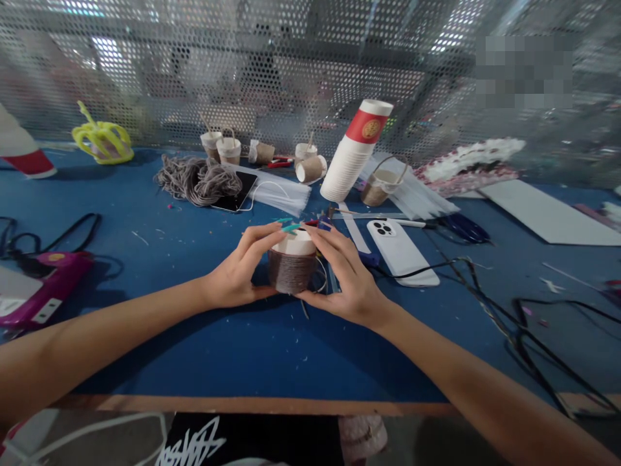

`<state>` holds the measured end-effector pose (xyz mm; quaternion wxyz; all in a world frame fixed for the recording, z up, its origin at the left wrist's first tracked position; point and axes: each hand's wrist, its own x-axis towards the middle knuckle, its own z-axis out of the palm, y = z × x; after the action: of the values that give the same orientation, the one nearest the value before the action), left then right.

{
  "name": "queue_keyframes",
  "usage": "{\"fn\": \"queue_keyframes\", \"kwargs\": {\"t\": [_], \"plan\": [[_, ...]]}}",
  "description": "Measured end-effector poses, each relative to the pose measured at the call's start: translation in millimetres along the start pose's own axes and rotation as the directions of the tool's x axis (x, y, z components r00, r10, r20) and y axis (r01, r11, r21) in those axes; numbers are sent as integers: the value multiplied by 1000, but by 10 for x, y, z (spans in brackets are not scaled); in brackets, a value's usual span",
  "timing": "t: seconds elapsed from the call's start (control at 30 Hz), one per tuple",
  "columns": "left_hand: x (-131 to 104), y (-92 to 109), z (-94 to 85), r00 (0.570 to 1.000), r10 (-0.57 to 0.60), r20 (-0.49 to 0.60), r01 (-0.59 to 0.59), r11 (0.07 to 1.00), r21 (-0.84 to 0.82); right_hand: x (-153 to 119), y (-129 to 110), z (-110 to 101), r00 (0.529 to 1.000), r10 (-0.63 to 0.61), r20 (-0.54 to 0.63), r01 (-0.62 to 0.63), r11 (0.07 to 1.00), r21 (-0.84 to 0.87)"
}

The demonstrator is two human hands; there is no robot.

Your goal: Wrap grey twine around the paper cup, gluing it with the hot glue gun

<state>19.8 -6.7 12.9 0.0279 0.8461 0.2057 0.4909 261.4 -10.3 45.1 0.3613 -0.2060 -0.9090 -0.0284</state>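
Brown cord-wrapped white paper cup is grasped by my left hand and right hand, thumbs low, fingertips at its rim, over the blue tabletop; beyond lie a white three-lens phone, loose grey yarn and a leaning white paper-cup stack.

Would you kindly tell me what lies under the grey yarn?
A dark-screened device pokes out from under the grey yarn at right; its overlapped part, and anything else underneath, is hidden.
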Motion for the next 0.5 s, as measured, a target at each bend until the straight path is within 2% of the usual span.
{"fn": "queue_keyframes", "kwargs": {"t": [0.1,0.23,0.37,0.5], "plan": [[-6,0,-2,998,-66,-1,65,997,-49,14,-3,15,999,34,-27,-33,999,40],[-16,-23,-15,991,-131,29,134,976,-172,15,10,8,997,82,-2,-82,993,80],[-23,-44,-20,995,-98,24,100,989,-108,8,-8,-23,999,45,-22,-44,998,35],[-42,-57,11,994,42,-96,-37,998,54,-1,-27,-39,998,29,-53,-31,999,-40]]}}
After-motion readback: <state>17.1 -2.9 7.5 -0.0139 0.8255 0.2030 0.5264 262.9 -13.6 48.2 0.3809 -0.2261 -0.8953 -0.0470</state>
